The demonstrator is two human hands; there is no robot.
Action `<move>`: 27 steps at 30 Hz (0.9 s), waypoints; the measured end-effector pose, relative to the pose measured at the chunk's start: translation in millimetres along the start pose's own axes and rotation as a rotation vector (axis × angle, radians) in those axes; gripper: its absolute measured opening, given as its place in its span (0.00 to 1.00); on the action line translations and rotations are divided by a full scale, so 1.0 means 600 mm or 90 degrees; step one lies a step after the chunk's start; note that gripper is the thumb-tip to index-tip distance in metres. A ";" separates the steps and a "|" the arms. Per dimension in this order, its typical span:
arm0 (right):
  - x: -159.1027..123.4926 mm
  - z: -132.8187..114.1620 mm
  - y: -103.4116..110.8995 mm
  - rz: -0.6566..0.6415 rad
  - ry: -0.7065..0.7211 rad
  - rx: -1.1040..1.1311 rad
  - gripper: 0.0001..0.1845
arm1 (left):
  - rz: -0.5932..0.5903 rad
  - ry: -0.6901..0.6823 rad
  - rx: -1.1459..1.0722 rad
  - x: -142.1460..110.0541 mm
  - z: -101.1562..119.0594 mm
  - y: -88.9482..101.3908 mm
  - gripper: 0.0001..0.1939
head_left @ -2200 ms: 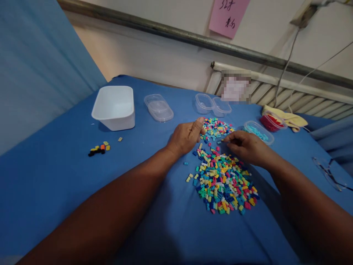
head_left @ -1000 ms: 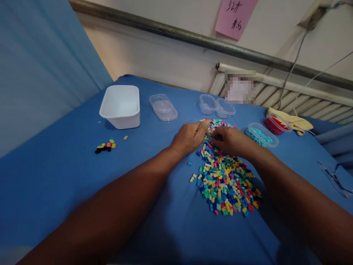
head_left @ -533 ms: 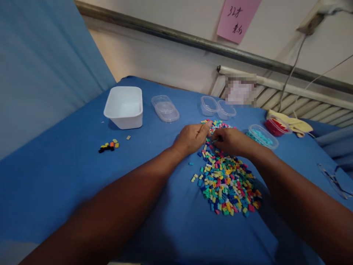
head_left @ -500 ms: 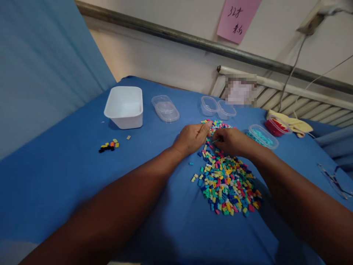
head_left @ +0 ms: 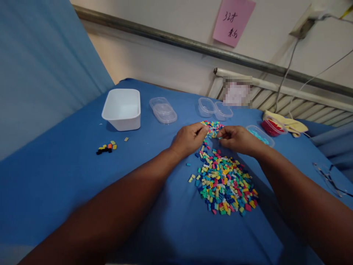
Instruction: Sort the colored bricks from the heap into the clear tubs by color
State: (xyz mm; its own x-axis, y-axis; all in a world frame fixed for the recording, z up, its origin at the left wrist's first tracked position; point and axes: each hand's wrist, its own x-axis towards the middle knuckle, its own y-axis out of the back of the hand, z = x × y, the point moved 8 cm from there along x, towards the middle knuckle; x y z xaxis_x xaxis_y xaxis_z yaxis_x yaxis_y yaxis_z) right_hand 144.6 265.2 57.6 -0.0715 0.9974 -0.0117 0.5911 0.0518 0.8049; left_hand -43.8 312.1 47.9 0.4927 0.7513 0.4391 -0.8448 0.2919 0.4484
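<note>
A pile of small coloured bricks [head_left: 224, 182] lies on the blue table cover [head_left: 68, 176]. My left hand [head_left: 189, 139] rests at the pile's far left edge with its fingers curled and the thumb pressed on top. Whether it holds anything is hidden. My right hand [head_left: 238, 140] hovers at the pile's far end, thumb and forefinger pinched on a small teal brick [head_left: 220, 138]. The fingertips of the two hands are a few centimetres apart.
At the far left stands a white tub [head_left: 121, 108], with a clear lidded box [head_left: 163, 110] and two clear cups [head_left: 207, 106] to its right. A tray of teal bricks [head_left: 260, 134], a tray of red ones [head_left: 271, 127], a yellow cloth [head_left: 288, 123], glasses [head_left: 328, 176] and loose black and yellow bricks [head_left: 106, 148] are around.
My right hand came left across the pile's far end to meet the left hand, then lifted a little with a teal brick pinched. The left hand hardly moved.
</note>
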 end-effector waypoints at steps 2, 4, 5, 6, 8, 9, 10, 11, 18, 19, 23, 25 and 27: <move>-0.008 0.015 0.021 0.018 -0.031 0.057 0.13 | -0.025 -0.082 0.062 -0.002 0.012 -0.009 0.13; -0.019 0.035 0.050 0.035 -0.063 0.090 0.14 | -0.099 -0.162 0.138 -0.009 0.023 -0.028 0.12; -0.025 0.047 0.067 0.048 -0.076 0.093 0.16 | -0.138 -0.190 0.177 -0.013 0.025 -0.038 0.12; -0.031 0.061 0.087 0.066 -0.087 0.090 0.17 | -0.166 -0.207 0.209 -0.016 0.025 -0.044 0.13; -0.042 0.089 0.133 0.119 -0.103 0.055 0.18 | -0.181 -0.220 0.246 -0.018 0.024 -0.047 0.12; -0.047 0.103 0.156 0.146 -0.110 0.028 0.18 | -0.176 -0.225 0.253 -0.018 0.026 -0.046 0.12; -0.050 0.117 0.175 0.164 -0.117 -0.007 0.17 | -0.167 -0.231 0.258 -0.018 0.028 -0.043 0.11; -0.051 0.129 0.192 0.176 -0.124 -0.048 0.16 | -0.160 -0.236 0.263 -0.017 0.031 -0.041 0.11; -0.046 0.164 0.224 0.199 -0.133 -0.177 0.12 | -0.173 -0.254 0.314 -0.021 0.052 -0.038 0.11; -0.048 0.162 0.223 0.206 -0.130 -0.189 0.12 | -0.174 -0.250 0.306 -0.022 0.052 -0.037 0.10; -0.062 0.132 0.204 0.239 -0.102 -0.221 0.15 | -0.117 -0.168 0.182 -0.008 0.031 -0.016 0.10; -0.061 0.097 0.174 0.223 -0.054 -0.216 0.15 | -0.040 -0.093 0.094 0.005 0.010 0.004 0.11; -0.052 0.052 0.125 0.151 0.023 -0.188 0.13 | 0.037 -0.029 0.035 0.014 -0.012 0.021 0.12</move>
State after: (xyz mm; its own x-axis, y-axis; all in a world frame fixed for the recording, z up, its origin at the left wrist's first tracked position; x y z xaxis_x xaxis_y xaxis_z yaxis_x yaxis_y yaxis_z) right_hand 216.0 239.6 99.8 0.0078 0.9770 0.2129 0.3373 -0.2030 0.9192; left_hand -52.0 326.2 51.9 0.4537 0.7377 0.4999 -0.8601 0.2156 0.4624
